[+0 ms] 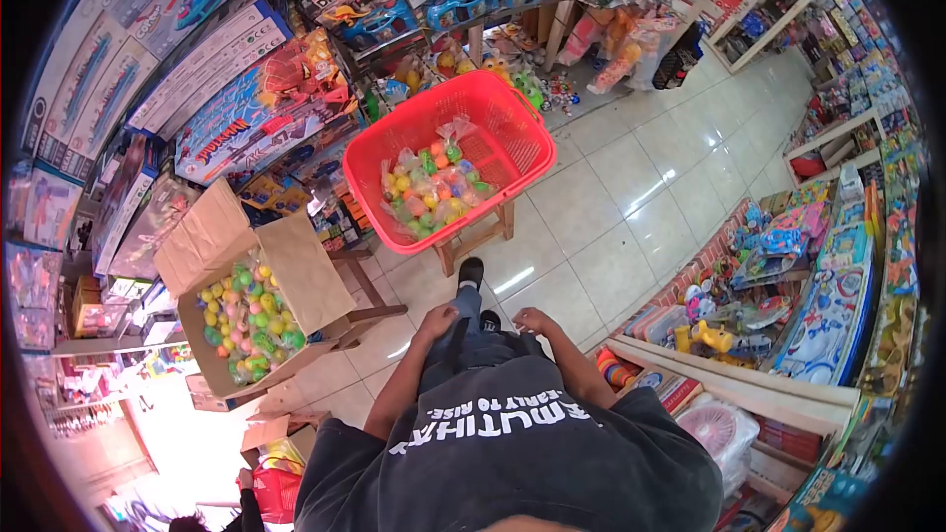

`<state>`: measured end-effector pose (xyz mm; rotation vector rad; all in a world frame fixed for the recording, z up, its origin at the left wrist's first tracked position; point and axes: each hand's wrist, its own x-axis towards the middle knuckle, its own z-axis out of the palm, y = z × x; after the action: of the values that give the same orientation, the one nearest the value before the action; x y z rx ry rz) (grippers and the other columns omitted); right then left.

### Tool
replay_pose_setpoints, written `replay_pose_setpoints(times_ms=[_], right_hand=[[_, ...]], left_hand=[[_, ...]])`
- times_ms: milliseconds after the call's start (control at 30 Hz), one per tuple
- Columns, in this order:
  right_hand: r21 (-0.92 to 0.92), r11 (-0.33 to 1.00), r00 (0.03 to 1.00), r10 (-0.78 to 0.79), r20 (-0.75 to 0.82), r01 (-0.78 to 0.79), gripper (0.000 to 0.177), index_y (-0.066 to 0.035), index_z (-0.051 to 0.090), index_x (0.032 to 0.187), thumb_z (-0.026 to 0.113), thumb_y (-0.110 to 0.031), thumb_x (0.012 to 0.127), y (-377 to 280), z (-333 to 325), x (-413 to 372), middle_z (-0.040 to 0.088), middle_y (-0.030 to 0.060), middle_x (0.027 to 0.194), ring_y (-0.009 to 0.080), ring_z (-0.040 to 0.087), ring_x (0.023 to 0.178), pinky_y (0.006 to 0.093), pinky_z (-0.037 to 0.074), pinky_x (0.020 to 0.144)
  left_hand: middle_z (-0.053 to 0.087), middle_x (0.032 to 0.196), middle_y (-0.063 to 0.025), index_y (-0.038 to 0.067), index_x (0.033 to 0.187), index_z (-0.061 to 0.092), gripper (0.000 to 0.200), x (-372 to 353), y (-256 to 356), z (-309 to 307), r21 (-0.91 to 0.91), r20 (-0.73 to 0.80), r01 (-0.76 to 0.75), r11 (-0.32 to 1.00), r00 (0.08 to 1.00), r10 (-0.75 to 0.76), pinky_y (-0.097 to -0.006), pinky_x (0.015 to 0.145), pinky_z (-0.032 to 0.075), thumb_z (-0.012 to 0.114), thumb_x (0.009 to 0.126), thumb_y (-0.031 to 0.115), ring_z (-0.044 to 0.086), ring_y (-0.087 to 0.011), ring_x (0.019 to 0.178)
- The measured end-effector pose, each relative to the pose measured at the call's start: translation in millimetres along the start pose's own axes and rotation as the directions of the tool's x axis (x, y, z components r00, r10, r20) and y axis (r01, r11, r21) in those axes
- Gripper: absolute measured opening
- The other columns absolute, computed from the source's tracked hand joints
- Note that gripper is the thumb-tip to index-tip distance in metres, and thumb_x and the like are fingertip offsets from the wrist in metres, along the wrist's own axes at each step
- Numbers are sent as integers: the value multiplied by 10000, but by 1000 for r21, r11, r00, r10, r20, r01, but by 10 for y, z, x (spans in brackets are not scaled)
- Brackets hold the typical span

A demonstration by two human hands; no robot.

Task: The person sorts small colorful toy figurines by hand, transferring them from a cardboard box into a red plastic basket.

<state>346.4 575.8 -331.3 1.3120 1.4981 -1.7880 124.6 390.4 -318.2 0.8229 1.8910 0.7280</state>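
Note:
My left hand (439, 320) hangs in front of my left thigh, its fingers curled in with nothing visible in them. Over the other leg is my right hand (534, 321), loosely bent with the fingers a little apart and holding nothing I can see. Ahead of both, a red plastic basket (370, 163) rests on a wooden stool (476, 236). Inside the basket lie bagged colourful small balls (434, 187). To the left, an open cardboard box (301, 271) holds many similar yellow, green and pink balls (251, 320). Neither hand touches the basket or the box.
Boxed toys (256, 108) are stacked at the left, and packaged dinosaur toys (453, 0) line the back shelf. Toy-filled shelves (749, 286) stand at the right, with a pink fan (714, 424) low down. Tiled floor (631, 177) runs between. Another person's arm (248, 502) shows at bottom left.

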Motion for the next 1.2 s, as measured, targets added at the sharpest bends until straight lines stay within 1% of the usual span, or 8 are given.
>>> replay_pose_setpoints(times_ms=[167,533,633,767,833,967,1033,1200], right_hand=[[249,968,990,75,-123,-42,281,-73,543,929,608,-296,771,476,135,-254,601,66,823,177,565,679,343,461,578],[333,939,971,149,-188,-80,263,-98,537,963,576,-299,798,391,996,-229,593,46,835,169,582,746,344,465,644],[392,916,965,28,-262,80,237,-101,554,933,566,-296,799,206,1408,-117,596,33,829,150,581,746,309,471,613],[461,882,946,63,-317,96,199,-85,572,905,570,-251,795,-51,1998,-13,599,28,777,126,571,650,284,466,525],[380,906,956,-79,-282,187,223,-86,578,923,574,-265,791,-63,2227,-91,601,26,777,122,572,644,277,468,527],[381,913,966,-50,-254,148,250,-89,568,930,594,-285,777,102,2489,-286,609,51,830,138,579,681,305,482,569],[423,900,960,17,-279,107,270,-94,563,963,584,-298,788,324,2582,-358,608,55,855,147,579,701,313,481,587],[527,849,929,171,-327,30,306,-94,537,975,586,-338,797,795,2864,-581,604,64,875,169,582,734,335,479,608]], left_hand=[[634,936,-139,41,980,613,320,-205,-364,-137,5,21,92,996,996,-92,-319,793,451,555,799,298,601,-243,888],[628,952,-147,43,983,621,394,-480,-1145,-719,1,149,220,975,965,-218,-321,819,438,566,788,381,584,-251,936],[623,968,-158,51,1003,612,425,-525,-1471,-927,104,242,136,985,957,-158,-333,821,443,558,776,406,585,-267,945],[617,979,-177,55,991,612,409,-629,-1622,-1111,257,336,45,965,932,-133,-352,818,451,537,770,392,589,-286,938],[614,980,-185,55,981,612,395,-635,-1723,-1155,332,411,8,943,899,-152,-353,820,449,539,776,384,589,-284,937],[607,998,-187,50,989,610,382,-659,-1703,-1226,295,449,-37,955,887,-104,-349,828,445,533,788,365,584,-284,947],[625,780,-101,15,922,615,350,-662,-1733,-1214,235,402,-33,971,913,-66,-306,655,468,561,800,339,588,-170,727],[611,751,-82,22,924,610,344,-633,-2029,-1149,227,421,-168,959,905,59,-300,628,463,555,803,339,573,-148,714]])
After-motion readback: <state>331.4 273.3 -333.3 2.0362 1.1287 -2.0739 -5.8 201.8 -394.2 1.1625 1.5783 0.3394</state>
